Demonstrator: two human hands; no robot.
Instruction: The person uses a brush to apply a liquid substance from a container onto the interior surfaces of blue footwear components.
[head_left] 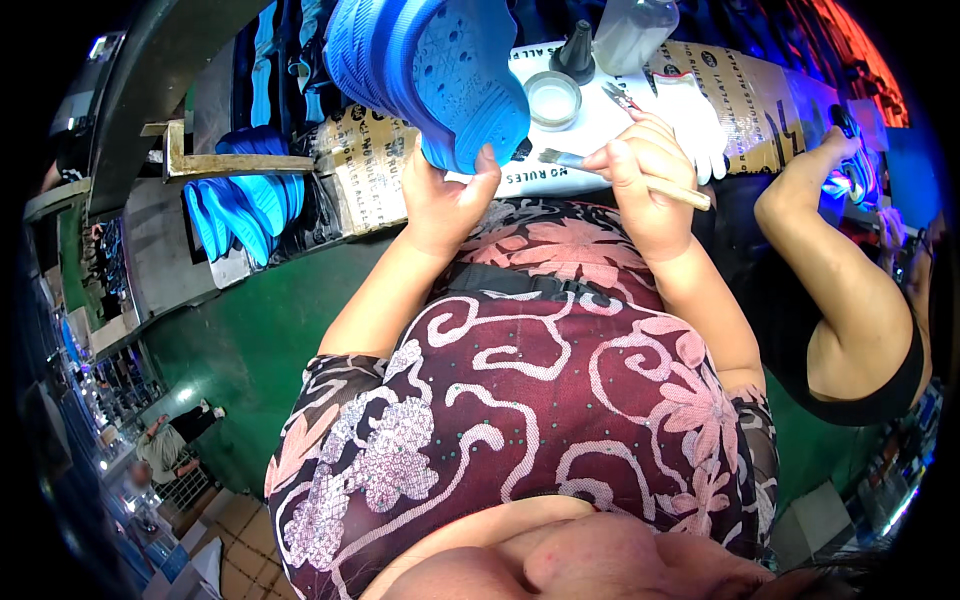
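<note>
Left hand (pixel 445 195) was clamped on a blue perforated clog (pixel 440 75), thumb pressed over its lower edge, fingers behind it and out of sight. The clog was held up off the bench, just in front of the chest, its holed face turned toward the wearer. Right hand (pixel 645 180) pinched a wooden-handled brush (pixel 620 178) between thumb and forefingers, bristles pointing left toward the clog, close to its lower edge but not touching it.

On the cardboard-covered bench (pixel 370 160) behind: a small round open tin (pixel 553 98) with pale contents (glue or paste, by the look; could not tell), a dark cone-shaped nozzle (pixel 576 50), a white glove (pixel 690 115). More blue clogs (pixel 240 205) stacked at the left of the bench. A co-worker's bare arm (pixel 835 270) reached in at the right.

Judged step: coating the clog by brush, caught between strokes. Next move would seem to call for closing the small gap, bristles laid flat along the edge, the left hand keeping the clog steady and tilted so the coat stays off the thumb.
</note>
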